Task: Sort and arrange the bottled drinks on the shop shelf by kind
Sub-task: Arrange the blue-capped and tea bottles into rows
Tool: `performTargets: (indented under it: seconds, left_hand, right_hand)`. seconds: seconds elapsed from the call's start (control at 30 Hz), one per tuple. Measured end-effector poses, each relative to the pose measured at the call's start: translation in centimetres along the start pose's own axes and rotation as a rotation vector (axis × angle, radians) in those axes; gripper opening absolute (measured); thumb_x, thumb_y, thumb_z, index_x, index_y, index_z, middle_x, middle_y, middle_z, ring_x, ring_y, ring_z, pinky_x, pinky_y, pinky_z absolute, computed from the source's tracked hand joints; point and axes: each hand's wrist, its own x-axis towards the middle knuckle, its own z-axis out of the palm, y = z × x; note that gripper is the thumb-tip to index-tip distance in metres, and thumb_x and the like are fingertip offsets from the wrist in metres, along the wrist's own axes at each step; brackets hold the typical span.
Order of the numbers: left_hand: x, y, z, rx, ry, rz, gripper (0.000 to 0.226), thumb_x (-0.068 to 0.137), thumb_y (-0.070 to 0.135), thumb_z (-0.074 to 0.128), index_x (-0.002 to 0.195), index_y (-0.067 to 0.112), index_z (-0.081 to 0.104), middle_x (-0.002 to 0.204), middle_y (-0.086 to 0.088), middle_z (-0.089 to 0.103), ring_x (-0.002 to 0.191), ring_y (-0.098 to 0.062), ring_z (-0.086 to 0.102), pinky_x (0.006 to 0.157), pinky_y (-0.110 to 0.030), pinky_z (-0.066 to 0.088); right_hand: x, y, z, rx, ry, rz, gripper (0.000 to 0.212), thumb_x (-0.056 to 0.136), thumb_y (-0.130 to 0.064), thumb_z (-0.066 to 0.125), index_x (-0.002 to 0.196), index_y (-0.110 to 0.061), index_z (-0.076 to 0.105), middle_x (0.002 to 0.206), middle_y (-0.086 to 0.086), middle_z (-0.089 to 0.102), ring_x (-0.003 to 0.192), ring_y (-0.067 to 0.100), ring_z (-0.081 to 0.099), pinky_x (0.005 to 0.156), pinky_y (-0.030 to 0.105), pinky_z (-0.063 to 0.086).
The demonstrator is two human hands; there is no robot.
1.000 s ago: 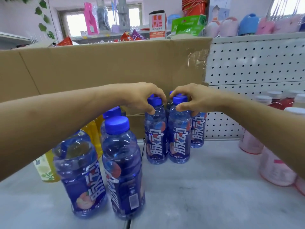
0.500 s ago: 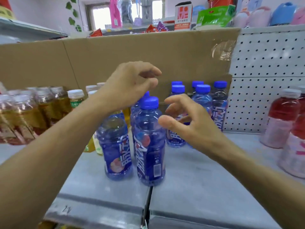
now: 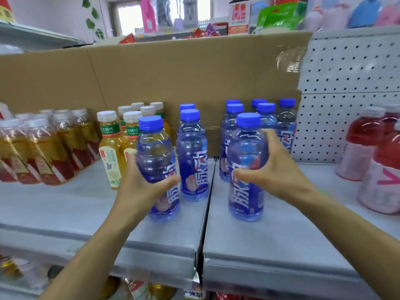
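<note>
Amber and yellow white-capped tea bottles (image 3: 108, 146) stand grouped at the left of the grey metal shelf (image 3: 281, 234). The left hand (image 3: 138, 189) grasps one blue-capped clear blue plastic bottle (image 3: 154, 148) and the right hand (image 3: 281, 174) grasps a second blue bottle (image 3: 246, 152), both near the shelf front. They probably still have to join the blue cluster (image 3: 267, 121) behind; red drinks (image 3: 363, 146) sit grouped at the right.

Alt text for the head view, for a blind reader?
The left hand grips one blue-capped drink bottle and the right hand a second blue-capped bottle, at the front of a grey shelf. More blue bottles stand behind, yellow tea bottles left, red drinks right.
</note>
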Motion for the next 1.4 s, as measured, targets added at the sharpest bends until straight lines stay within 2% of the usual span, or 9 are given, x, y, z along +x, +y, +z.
performTargets:
  seconds: [0.2,0.3,0.43,0.63,0.73,0.83,1.1,1.27,1.4]
  left_hand:
    - [-1.2,1.1,2.9,-0.029,-0.147,0.008,0.064,0.057,0.03,0.087,0.108,0.043,0.051,0.103,0.02,0.068,0.094,-0.001,0.068,0.073,-0.025,0.056]
    - [-1.7,1.5,6.0,-0.053,-0.235,0.045,0.061,0.066,0.017,0.088,0.109,0.042,0.052,0.104,0.02,0.067,0.094,0.005,0.067,0.068,-0.018,0.055]
    - [-1.7,1.8,9.5,-0.079,-0.306,0.081,0.061,0.068,0.014,0.087,0.11,0.039,0.051,0.098,0.03,0.068,0.092,0.008,0.067,0.063,-0.011,0.054]
    - [0.8,1.8,13.1,-0.009,-0.302,0.048,0.074,0.054,0.053,0.088,0.117,0.047,0.049,0.108,0.025,0.068,0.104,-0.005,0.067,0.098,-0.049,0.051]
    - [0.5,1.7,14.0,0.082,-0.266,0.053,0.072,0.066,0.041,0.089,0.12,0.042,0.042,0.098,0.031,0.059,0.092,0.024,0.054,0.102,-0.014,0.039]
    - [-0.4,1.6,14.2,0.137,-0.289,0.072,0.071,0.072,0.015,0.087,0.124,0.029,0.041,0.096,0.028,0.052,0.077,0.039,0.042,0.069,0.012,0.027]
    - [-0.1,0.5,14.1,0.181,-0.272,0.099,0.07,0.066,0.029,0.092,0.113,0.043,0.041,0.107,0.026,0.061,0.096,0.019,0.058,0.082,-0.005,0.049]
    - [-0.8,1.1,12.6,0.213,-0.329,0.055,0.065,0.065,0.036,0.091,0.109,0.051,0.044,0.104,0.031,0.061,0.098,0.014,0.06,0.091,-0.017,0.049]
    - [-2.3,0.4,9.1,0.227,-0.038,0.197,0.053,0.077,0.027,0.083,0.12,0.03,0.053,0.107,0.011,0.059,0.094,-0.006,0.059,0.075,-0.017,0.053]
  right_hand:
    - [1.0,4.5,-8.5,0.018,0.019,0.12,0.073,0.072,0.002,0.08,0.128,-0.033,0.051,0.114,-0.007,0.071,0.101,0.015,0.071,0.084,0.037,0.055]
    - [1.2,5.6,-10.1,0.012,0.023,0.167,0.072,0.076,0.003,0.077,0.133,-0.03,0.048,0.112,-0.007,0.072,0.099,0.013,0.071,0.079,0.03,0.054]
    - [1.0,8.1,-8.9,-0.12,0.105,0.275,0.094,0.052,-0.033,0.097,0.128,-0.024,0.043,0.114,-0.005,0.068,0.097,0.013,0.07,0.084,0.038,0.058]
    - [2.8,10.2,-9.4,-0.151,0.181,0.314,0.073,0.061,-0.025,0.092,0.118,-0.015,0.047,0.105,-0.001,0.067,0.093,0.014,0.068,0.084,0.04,0.058]
    - [3.8,11.2,-9.7,-0.107,0.17,0.288,0.06,0.071,-0.018,0.085,0.121,-0.017,0.053,0.108,-0.001,0.069,0.095,0.013,0.068,0.082,0.033,0.055]
    - [4.2,12.0,-9.4,-0.079,0.181,0.225,0.049,0.078,-0.013,0.08,0.122,-0.017,0.058,0.109,0.0,0.07,0.095,0.009,0.066,0.075,0.022,0.05]
    - [4.3,12.6,-8.0,-0.069,0.281,0.18,0.063,0.075,-0.022,0.085,0.126,-0.018,0.048,0.112,-0.003,0.062,0.093,0.006,0.061,0.075,0.019,0.047]
    - [2.9,11.8,-6.8,-0.249,0.429,0.108,0.08,0.076,-0.033,0.082,0.139,-0.016,0.036,0.125,0.001,0.044,0.118,0.02,0.044,0.1,0.04,0.043]
    - [2.0,7.1,-6.1,-0.14,0.371,-0.121,0.055,0.081,-0.032,0.078,0.126,-0.021,0.048,0.107,-0.003,0.053,0.093,0.012,0.052,0.077,0.016,0.043]
